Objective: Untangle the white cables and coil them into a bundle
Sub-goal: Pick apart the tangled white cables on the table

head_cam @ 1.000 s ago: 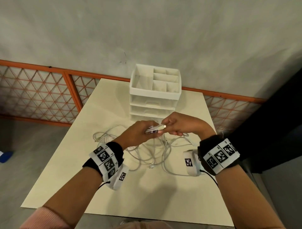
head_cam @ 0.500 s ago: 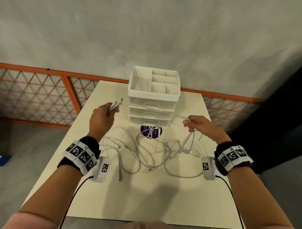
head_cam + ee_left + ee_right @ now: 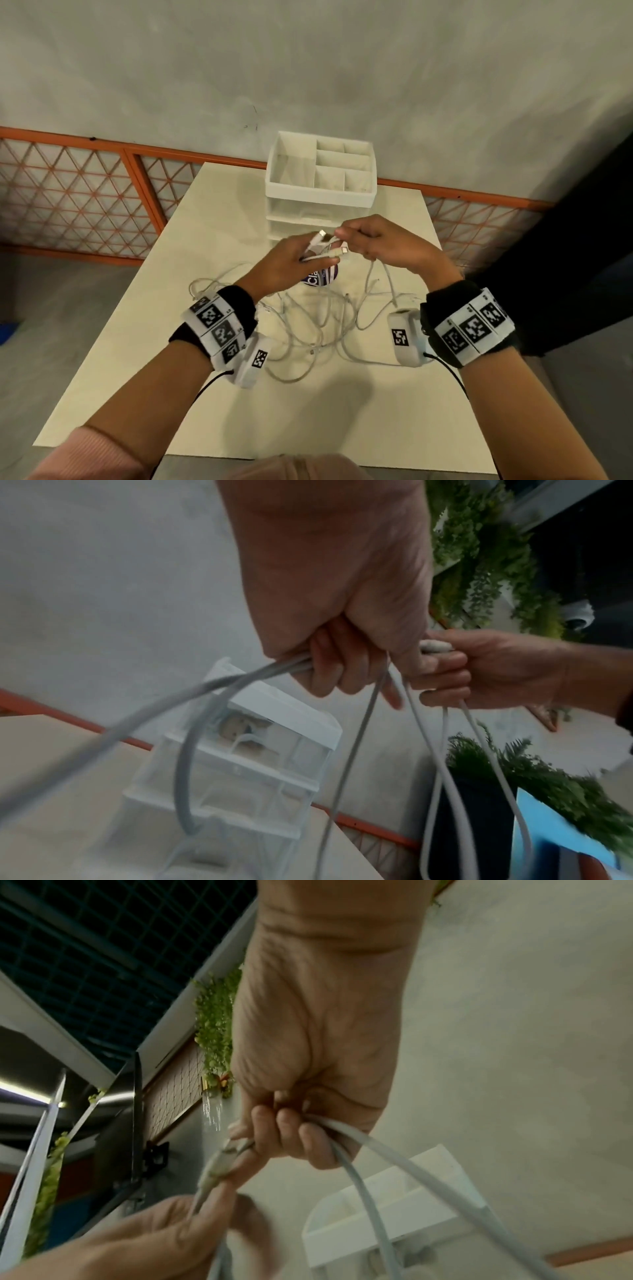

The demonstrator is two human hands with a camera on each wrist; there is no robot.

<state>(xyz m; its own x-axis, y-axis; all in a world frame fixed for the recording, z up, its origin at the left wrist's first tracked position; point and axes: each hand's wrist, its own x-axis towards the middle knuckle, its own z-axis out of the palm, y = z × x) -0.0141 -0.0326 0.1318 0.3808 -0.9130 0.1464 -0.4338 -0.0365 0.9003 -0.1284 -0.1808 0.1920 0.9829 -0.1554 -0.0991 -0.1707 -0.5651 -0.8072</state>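
In front of the drawer organizer [image 3: 320,181], I see both hands pinching white cables [image 3: 318,322]: left hand [image 3: 291,263] and right hand [image 3: 383,243] grip plug ends; the tangle's crossings stay unreadable.

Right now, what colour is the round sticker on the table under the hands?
The sticker is dark purple with white letters, partly hidden by the left hand. The head view shows it best.
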